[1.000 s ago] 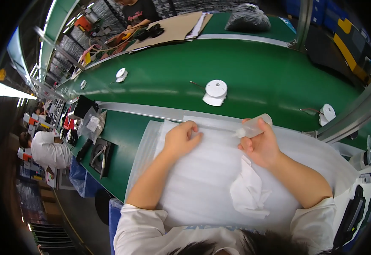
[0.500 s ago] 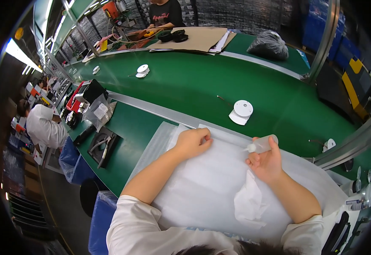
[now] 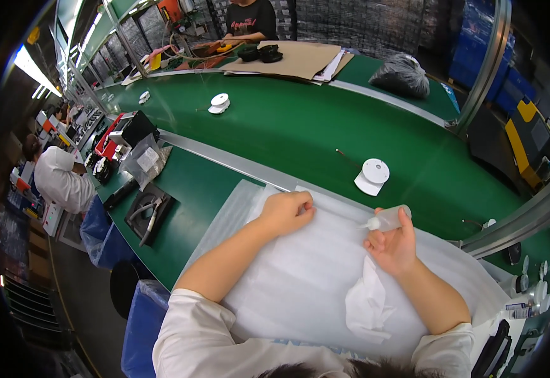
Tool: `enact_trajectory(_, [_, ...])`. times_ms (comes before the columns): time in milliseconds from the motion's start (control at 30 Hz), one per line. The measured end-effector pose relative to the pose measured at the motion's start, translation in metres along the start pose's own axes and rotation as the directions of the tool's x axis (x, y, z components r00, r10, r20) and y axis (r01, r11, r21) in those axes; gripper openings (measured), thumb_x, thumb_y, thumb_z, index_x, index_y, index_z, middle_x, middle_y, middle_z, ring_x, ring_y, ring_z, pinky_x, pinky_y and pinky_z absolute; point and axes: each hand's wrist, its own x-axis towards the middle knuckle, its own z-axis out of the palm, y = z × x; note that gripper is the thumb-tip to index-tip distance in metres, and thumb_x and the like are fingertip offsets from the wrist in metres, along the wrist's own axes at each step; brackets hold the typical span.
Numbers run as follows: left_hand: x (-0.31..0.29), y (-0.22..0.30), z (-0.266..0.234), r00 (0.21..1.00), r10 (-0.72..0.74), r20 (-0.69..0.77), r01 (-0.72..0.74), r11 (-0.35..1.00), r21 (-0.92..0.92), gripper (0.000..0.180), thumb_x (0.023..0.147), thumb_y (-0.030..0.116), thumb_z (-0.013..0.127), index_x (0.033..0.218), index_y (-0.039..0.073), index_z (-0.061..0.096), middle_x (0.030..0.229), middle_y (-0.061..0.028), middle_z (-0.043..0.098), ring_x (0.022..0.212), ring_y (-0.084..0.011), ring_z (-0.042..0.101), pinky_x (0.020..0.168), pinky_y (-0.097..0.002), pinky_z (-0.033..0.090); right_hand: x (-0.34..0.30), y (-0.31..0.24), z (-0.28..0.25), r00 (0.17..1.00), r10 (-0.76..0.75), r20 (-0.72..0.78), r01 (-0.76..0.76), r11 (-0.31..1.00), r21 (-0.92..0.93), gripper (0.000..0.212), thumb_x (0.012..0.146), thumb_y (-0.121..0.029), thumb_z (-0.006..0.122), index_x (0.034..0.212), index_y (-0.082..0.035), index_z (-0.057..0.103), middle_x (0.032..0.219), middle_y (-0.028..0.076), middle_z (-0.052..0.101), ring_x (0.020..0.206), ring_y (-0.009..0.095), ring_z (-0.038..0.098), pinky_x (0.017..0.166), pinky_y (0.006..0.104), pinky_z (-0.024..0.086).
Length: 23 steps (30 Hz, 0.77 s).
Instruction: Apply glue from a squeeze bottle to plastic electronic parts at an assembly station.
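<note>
In my right hand (image 3: 393,247) is a small translucent squeeze bottle (image 3: 393,218), tilted on its side with its white nozzle toward the left. My fingers close round it. My left hand (image 3: 286,213) lies loosely curled on the far edge of a white foam sheet (image 3: 281,277); nothing shows in its fingers. Below the right hand, a crumpled white tissue (image 3: 366,302) rests on the sheet. Just beyond, on a green conveyor belt (image 3: 287,129), sits a white round part with a flat base (image 3: 372,176) and a short wire.
More white parts (image 3: 219,103) ride the belt. At left lie pliers on a black tray (image 3: 150,214), a plastic bag of small pieces (image 3: 145,160) and a black box (image 3: 135,129). Small bottles (image 3: 530,299) stand at right, near a metal post (image 3: 508,220). Another person (image 3: 249,25) works across the belt.
The white parts on the belt have shifted right and slightly nearer. Both my hands stay almost where they were, the bottle still in the right one. The view has turned slightly.
</note>
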Motion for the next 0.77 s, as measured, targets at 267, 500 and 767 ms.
enact_trajectory(267, [0.005,0.007,-0.008,0.993,-0.061,0.104,0.057,0.998,0.037,0.014,0.072,0.022,0.057,0.071,0.01,0.051,0.062,-0.0041,0.055,0.058,-0.0214,0.054,0.051,-0.0334,0.04,0.005,-0.003,0.005,0.999,-0.02,-0.048,0.019,1.0,-0.021,0.041,0.08,-0.05,0.043,0.1,-0.014,0.049,0.074,0.003,0.052,0.055,0.014,0.04,0.065,0.0308,0.034])
enact_trajectory(500, [-0.001,0.003,-0.003,1.0,0.001,0.015,-0.001,1.0,0.014,0.014,0.07,0.021,0.06,0.071,0.011,0.051,0.055,-0.0026,0.05,0.05,-0.0177,0.05,0.046,-0.0303,0.037,0.001,-0.001,0.005,0.996,-0.01,-0.085,0.008,1.0,-0.024,0.04,0.079,-0.048,0.045,0.098,-0.013,0.05,0.075,0.004,0.052,0.054,0.014,0.041,0.065,0.0317,0.035])
enact_trajectory(767, [0.002,0.004,-0.002,1.0,0.003,0.007,-0.003,1.0,0.017,0.012,0.07,0.02,0.061,0.07,0.012,0.052,0.056,-0.0018,0.051,0.05,-0.0163,0.051,0.047,-0.0298,0.038,0.002,-0.003,0.004,0.997,-0.016,-0.076,0.014,1.0,-0.021,0.042,0.08,-0.048,0.042,0.1,-0.012,0.05,0.078,0.003,0.054,0.054,0.014,0.041,0.064,0.0325,0.035])
